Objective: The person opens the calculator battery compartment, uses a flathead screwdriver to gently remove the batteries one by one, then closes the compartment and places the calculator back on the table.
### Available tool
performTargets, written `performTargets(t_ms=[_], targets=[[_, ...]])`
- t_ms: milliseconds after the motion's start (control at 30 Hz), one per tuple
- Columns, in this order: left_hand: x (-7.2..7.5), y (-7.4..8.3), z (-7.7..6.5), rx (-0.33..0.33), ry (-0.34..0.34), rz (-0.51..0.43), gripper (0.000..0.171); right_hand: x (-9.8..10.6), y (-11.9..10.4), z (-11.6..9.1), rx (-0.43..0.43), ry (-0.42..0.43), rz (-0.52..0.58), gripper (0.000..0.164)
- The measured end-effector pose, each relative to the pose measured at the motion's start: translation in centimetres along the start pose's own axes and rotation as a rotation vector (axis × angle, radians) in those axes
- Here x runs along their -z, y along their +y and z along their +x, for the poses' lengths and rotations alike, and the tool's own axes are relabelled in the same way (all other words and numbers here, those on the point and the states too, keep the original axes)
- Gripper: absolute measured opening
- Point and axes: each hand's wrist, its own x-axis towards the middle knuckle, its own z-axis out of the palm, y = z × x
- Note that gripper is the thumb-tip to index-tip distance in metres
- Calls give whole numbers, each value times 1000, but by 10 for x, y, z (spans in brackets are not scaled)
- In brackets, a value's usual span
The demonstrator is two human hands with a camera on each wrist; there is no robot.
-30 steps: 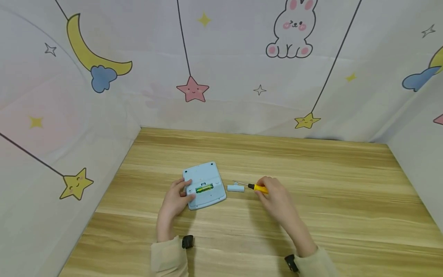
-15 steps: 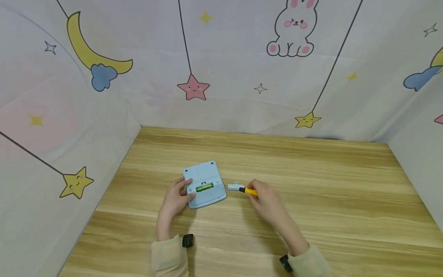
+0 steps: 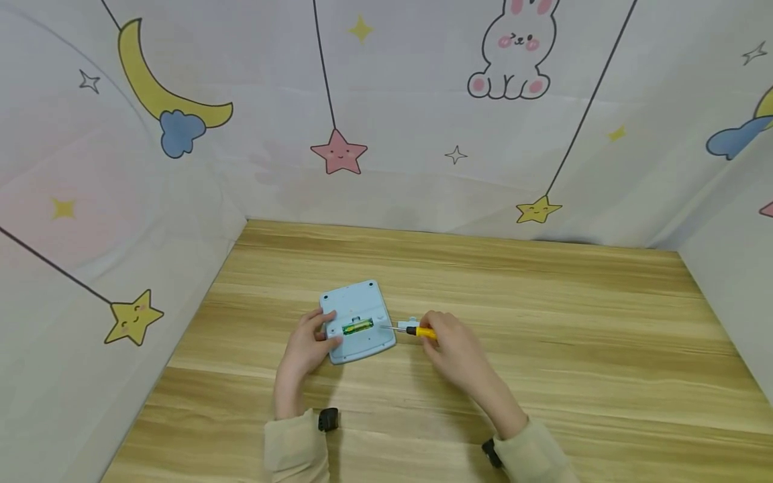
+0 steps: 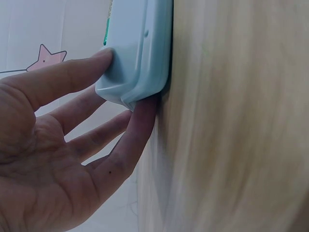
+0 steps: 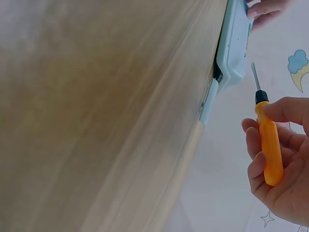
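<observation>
A light-blue calculator-like device lies back side up on the table, its battery slot uncovered. Inside the slot sits a green-and-yellow battery. My left hand holds the device by its left edge, thumb on top and other fingers along the side. With my right hand I grip a screwdriver by its yellow handle. Its metal shaft points left, and the tip overlaps the device's right part in the head view; the right wrist view shows it raised off the back. Beneath the shaft lies the small blue battery cover, partly hidden.
The wood-grain table extends to both sides and behind the device. White fabric walls printed with stars, moons and a rabbit enclose its back and sides.
My right hand has carried the screwdriver leftward, over the battery cover, until its tip is above the device's right part. The left hand and the device have stayed put.
</observation>
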Motion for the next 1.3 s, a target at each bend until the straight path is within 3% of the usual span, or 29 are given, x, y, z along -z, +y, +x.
performTargets(t_ms=[233, 700, 1033, 1300], targets=[[0, 0, -1, -3, -4, -3, 52, 0, -2, 5, 72, 18, -27, 17], [-1, -2, 0, -10, 3, -1, 52, -4, -7, 10, 120, 37, -81, 20], [-1, -2, 0, -2, 0, -11, 52, -3, -15, 12, 182, 65, -187, 22], [0, -2, 2, -16, 6, -17, 53, -3, -19, 14, 254, 103, -202, 21]])
